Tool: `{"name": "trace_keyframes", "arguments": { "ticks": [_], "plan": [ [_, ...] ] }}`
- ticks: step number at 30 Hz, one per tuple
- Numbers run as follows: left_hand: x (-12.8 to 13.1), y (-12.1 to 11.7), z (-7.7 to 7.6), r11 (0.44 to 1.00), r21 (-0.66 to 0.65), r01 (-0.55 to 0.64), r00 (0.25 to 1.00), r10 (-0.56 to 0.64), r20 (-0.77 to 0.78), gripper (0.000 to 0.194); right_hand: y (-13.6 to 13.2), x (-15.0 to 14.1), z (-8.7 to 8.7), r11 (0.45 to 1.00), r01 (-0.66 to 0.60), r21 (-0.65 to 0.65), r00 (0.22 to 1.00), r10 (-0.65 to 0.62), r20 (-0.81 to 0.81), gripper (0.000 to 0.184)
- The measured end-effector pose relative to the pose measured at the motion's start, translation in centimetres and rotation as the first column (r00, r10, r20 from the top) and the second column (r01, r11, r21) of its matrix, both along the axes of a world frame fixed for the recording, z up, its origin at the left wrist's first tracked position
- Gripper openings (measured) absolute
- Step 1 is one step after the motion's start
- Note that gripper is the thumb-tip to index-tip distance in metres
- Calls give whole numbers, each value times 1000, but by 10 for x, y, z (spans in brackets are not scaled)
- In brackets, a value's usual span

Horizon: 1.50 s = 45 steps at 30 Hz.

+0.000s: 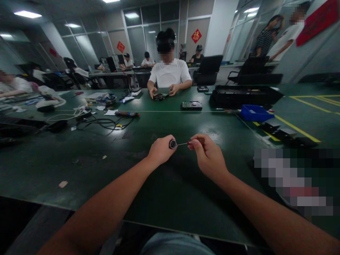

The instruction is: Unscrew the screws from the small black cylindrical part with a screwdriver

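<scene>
My left hand [162,149] is closed around a small dark round part [172,144], whose ringed end faces me. In my right hand [209,156] is a screwdriver [190,142] with a reddish-brown handle, pinched between thumb and fingers. Its thin metal shaft points left and its tip meets the edge of the round part; whether it sits inside or only touches cannot be made out. Both hands are above the middle of the green table [148,191]. Most of the round part is hidden by my left fingers.
Across the table a person [170,72] handles a small dark device [160,96]. A hard drive [191,105], a blue bin [256,113] and a long black housing [245,95] lie toward the right. Black cables [103,124] and a dark pen-like tool [127,114] lie to the left.
</scene>
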<state>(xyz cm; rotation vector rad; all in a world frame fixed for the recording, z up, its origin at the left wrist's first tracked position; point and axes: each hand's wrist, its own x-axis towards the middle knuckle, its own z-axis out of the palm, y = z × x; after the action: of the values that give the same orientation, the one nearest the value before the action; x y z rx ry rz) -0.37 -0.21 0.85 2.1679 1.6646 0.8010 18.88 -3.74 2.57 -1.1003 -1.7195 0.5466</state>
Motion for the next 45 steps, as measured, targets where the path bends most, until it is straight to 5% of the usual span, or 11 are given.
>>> {"name": "trace_keyframes", "arguments": {
  "ticks": [8,24,36,45],
  "plan": [
    [1,-1,1,1000,4,21,1000,-21,9,8,-5,-1,1,998,-7,65,996,1,92,20],
    [0,1,0,1000,16,-19,1000,18,20,8,4,1,-2,998,-14,-56,988,5,-151,21],
    [1,0,-1,1000,-5,-3,1000,3,1,8,1,-2,-4,1000,-25,-4,1000,25,6,20],
    [-1,2,-3,999,-30,11,1000,-11,6,7,-2,6,5,990,87,111,996,-89,16,18]
  ]
}}
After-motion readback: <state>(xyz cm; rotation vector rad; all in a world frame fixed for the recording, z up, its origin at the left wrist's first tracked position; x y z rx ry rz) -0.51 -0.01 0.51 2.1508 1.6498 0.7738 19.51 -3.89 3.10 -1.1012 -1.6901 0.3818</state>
